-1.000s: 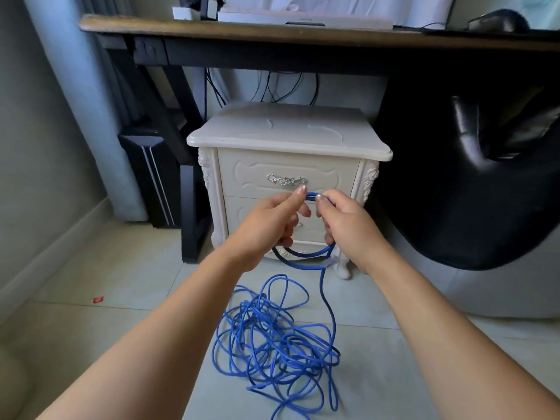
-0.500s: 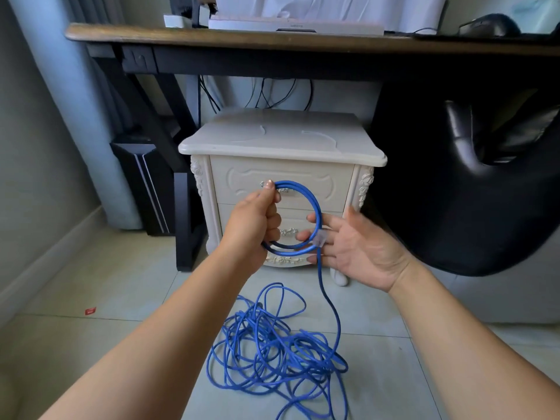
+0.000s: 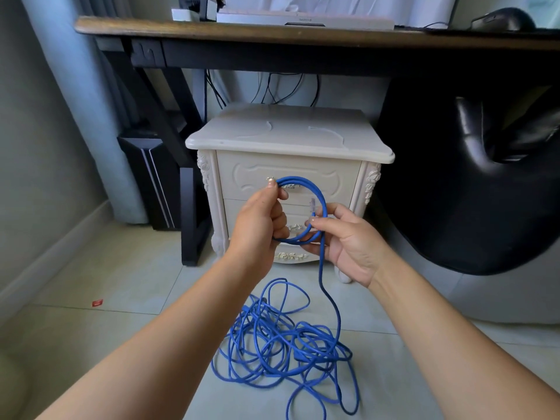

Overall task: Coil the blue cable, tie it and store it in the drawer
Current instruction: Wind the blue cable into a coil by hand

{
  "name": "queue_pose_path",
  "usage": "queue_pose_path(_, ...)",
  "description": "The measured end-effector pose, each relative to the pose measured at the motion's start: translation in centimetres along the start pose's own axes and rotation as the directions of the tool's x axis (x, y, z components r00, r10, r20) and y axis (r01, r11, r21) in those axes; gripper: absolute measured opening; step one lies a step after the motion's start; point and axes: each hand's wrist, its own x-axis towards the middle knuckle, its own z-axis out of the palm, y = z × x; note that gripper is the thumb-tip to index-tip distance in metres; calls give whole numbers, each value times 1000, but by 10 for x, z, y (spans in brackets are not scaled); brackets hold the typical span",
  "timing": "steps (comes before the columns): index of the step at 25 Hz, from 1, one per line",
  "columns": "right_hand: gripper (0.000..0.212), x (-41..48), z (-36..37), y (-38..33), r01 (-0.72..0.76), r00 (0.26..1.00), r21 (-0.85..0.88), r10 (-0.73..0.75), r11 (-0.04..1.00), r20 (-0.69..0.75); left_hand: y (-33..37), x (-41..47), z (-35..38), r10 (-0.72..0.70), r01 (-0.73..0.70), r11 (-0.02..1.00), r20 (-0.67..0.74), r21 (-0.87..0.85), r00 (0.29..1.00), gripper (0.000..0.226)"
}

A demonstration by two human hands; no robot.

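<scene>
My left hand [image 3: 260, 219] pinches the top of a small blue cable [image 3: 321, 194] loop; my right hand [image 3: 348, 247] pinches its lower side, fingers curled. The rest lies tangled on the floor [image 3: 121, 283] before a cream nightstand [image 3: 288, 131], its drawer [image 3: 333, 183] closed behind the loop, black chair [image 3: 469, 192] beside.

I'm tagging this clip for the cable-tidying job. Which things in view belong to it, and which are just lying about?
Job: blue cable, one loop held, the rest tangled on the floor; left hand, right hand, both holding the loop; cabinet drawers, shut.
Lying about: red scrap; mouse; desk; black chair.
</scene>
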Motion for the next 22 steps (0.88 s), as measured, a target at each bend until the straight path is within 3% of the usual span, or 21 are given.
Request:
queue_pose_path(4, 20, 0, 1, 0, 12, 999, 74, -9, 997, -35, -1, -5, 2, 11, -12, 1000, 28, 12, 1000, 30)
queue_pose_path(7, 24, -3, -1, -3, 72, 997, 261, -68, 963, -25, 0, -6, 1, -59, 64, 995, 66, -76, 996, 30)
queue_pose_path(9, 30, -4, -3, -7, 115, 993, 284, -109, 952, -37, 3, -7, 0, -128, 148, 979, 142, -138, 981, 28)
queue_pose_path(10, 34, -5, -5, -9, 136, 990, 203, -130, 970, -46, 6, -8, -1, -175, 205, 967, 191, -152, 966, 27)
queue_pose_path(12, 39, -7, -6, -15, 172, 982, -117, -179, 978, -55, 13, -7, -3, -263, 293, 953, 268, -77, 927, 20)
queue_pose_path(14, 46, -11, -4, -18, 202, 972, -461, -234, 864, -13, 18, -5, -5, -322, 288, 945, 281, 158, 904, 17)
queue_pose_path(16, 56, -15, 1, -20, 244, 962, -678, -264, 693, 75, 20, -5, -3, -331, 196, 883, 269, 427, 904, 22)
queue_pose_path(19, 68, -18, 8, -22, 239, 962, -856, -233, 459, 144, 17, -7, 4, -241, 4, 752, 269, 659, 932, 34)
queue_pose_path(22, 72, -18, 9, -22, 225, 963, -885, -229, 407, 139, 16, -4, 1, -91, -188, 636, 314, 749, 945, 32)
